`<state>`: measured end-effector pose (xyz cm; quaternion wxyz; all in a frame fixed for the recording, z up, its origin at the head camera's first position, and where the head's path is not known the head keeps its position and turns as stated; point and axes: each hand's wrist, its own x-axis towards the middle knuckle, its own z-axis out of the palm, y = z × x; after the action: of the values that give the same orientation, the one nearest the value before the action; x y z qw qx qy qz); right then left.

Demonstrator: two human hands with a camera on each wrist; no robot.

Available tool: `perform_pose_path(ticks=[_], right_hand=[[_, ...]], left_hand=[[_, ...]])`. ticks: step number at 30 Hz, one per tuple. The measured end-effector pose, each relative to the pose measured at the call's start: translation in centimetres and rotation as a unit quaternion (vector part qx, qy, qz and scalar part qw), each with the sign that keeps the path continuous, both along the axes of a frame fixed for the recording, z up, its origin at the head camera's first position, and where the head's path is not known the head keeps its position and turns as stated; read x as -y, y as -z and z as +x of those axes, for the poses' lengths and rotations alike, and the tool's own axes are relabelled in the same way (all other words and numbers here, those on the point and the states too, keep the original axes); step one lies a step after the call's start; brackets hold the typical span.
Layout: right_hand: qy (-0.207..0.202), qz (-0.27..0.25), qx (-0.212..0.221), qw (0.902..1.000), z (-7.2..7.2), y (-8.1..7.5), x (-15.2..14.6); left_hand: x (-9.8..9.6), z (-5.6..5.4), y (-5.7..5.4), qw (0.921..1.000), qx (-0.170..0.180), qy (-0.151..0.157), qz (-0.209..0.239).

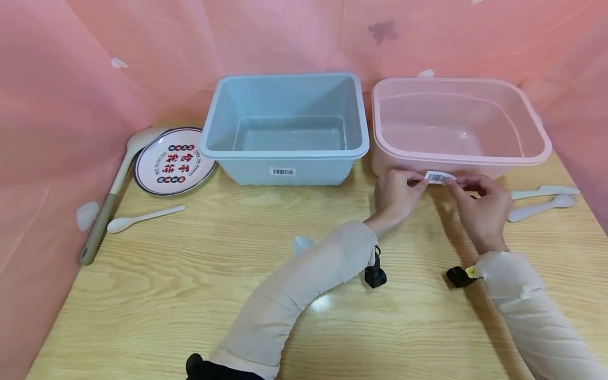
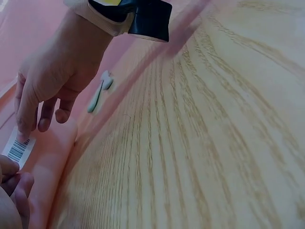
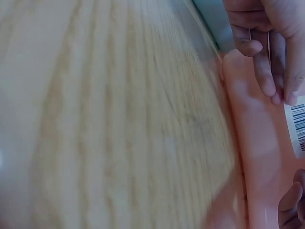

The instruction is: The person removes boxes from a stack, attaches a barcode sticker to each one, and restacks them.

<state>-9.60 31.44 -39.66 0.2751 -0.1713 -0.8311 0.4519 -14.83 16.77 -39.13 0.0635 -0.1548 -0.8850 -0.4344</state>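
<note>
A white barcode sticker [image 1: 438, 177] is stretched between both hands at the front wall of the pink basin [image 1: 463, 158]. My left hand [image 1: 396, 194] pinches its left end between thumb and finger. At the right end, thumb and finger of my right hand [image 1: 485, 208] pinch it too. In the left wrist view the sticker [image 2: 18, 148] slants across the pink wall, bars facing out. The right wrist view shows its edge [image 3: 296, 126] just below the left fingertips, partly cut off by the frame.
A blue basin [image 1: 285, 154] bearing a barcode label [image 1: 282, 171] stands left of the pink one. Farther left lie a plate [image 1: 157, 166], a long-handled spoon [image 1: 110, 203] and a small spoon [image 1: 142, 217]. A knife [image 1: 546, 191] and fork [image 1: 539, 209] lie at right.
</note>
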Motion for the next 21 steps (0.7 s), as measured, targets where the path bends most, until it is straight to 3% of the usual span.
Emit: perform_pose_path(ticks=[21], right_hand=[[0.043, -0.027, -0.014, 0.9986, -1.4, 0.3, 0.4]], left_hand=[[-0.2, -0.2, 0.4, 0.9991, 0.022, 0.029, 0.023]])
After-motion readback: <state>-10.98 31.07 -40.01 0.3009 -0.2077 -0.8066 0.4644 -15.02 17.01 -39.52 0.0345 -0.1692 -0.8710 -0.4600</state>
